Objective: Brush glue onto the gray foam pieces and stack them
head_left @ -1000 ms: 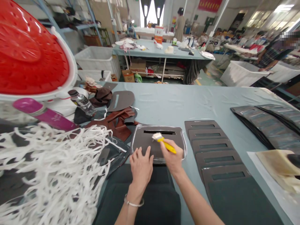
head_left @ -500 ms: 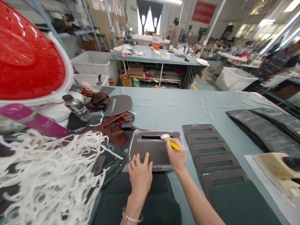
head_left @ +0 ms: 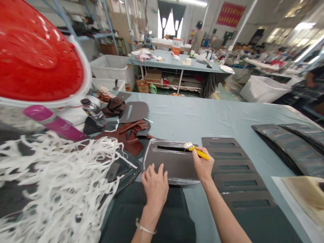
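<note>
A dark grey-brown panel (head_left: 174, 163) with rounded corners and a long slot lies before me, whitish smears along its edges and around the slot. My left hand (head_left: 155, 185) rests on its lower left part, fingers spread. In my right hand (head_left: 204, 165) is a paintbrush (head_left: 199, 152) with a yellow handle, gripped between thumb and fingers. Its pale bristles are at the right end of the slot. To the right, several similar slotted panels (head_left: 234, 167) overlap in a row. Dark green material (head_left: 152, 216) lies below the panel.
A heap of white strips (head_left: 60, 189) covers the left side, near a purple can (head_left: 55, 123), a bottle (head_left: 93, 113) and a large red basin (head_left: 37, 57). Brown scraps (head_left: 129, 135) lie behind them. Dark stacked pieces (head_left: 286, 145) are at right. A person (head_left: 197, 38) stands far back.
My right hand has moved the brush rightward along the slot to its right end. The left hand stays on the panel. The whole view has shifted slightly.
</note>
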### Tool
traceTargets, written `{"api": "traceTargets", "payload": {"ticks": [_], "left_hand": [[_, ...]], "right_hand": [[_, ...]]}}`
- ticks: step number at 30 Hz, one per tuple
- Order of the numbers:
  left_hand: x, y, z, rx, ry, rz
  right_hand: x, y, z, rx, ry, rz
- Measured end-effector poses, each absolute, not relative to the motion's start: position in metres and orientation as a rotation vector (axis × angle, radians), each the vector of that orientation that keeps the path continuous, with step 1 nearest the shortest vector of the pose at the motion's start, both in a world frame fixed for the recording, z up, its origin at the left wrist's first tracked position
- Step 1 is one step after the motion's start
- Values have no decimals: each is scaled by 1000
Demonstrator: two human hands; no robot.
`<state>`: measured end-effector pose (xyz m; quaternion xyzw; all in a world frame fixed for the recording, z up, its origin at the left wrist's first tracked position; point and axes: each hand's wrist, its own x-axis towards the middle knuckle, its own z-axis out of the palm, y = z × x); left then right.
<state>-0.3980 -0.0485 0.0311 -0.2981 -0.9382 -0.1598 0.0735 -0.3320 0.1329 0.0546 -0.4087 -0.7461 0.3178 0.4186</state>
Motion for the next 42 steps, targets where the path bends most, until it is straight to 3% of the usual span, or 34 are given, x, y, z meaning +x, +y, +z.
{"api": "traceTargets", "payload": {"ticks": [5, 8, 15, 20, 23, 27, 29, 36, 42], "left_hand": [[-369, -36, 27, -1073, -2783, -671], [-356, -34, 15, -1130, -2793, -675], [-356, -33, 19, -1122, -2811, -683], [-359, -24, 31, -1048, -2867, -755], [-363, -4, 31, -1070, -2905, -1065], [-365, 42, 25, -1092, -2855, -1877], [-364, 64, 22, -989, -2871, -2102], [-364, 95, 21, -862, -2902, -2324], [-368, 85, 33, -710, -2838, -2538]], "right_hand": [[-392, 69, 67, -569, -2190, 1371], [-423, 58, 61, -339, -2369, 1547], [-453, 115, 51, -695, -1959, 1085], [-354, 152, 37, -1021, -1878, 975], [-285, 155, 25, -1306, -1928, 766], [-246, 138, 22, -1305, -1975, 860], [-245, 126, 27, -1255, -1948, 893], [-253, 98, 44, -1062, -1946, 1059], [-253, 108, 31, -1094, -1817, 1157]]}}
